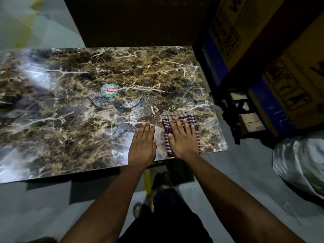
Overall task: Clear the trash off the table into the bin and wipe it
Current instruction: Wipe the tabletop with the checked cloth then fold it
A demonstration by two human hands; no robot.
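A brown marble-patterned table (pixel 73 120) fills the middle of the view. Near its front right corner lies a checked purple-and-white cloth (pixel 180 116). My right hand (pixel 182 139) lies flat on the cloth with straight fingers, pressing it onto the tabletop. Just left of it, my left hand (pixel 142 143) rests flat on the bare marble, fingers together and straight. A round green-and-red sticker (pixel 109 90) sits on the tabletop near the centre.
Stacked cardboard boxes (pixel 263 50) stand to the right of the table, with a dark wooden stand (pixel 243 113) below them. A shiny silver bag (pixel 301 162) sits on the floor at right. Grey floor (pixel 43 207) lies in front of the table.
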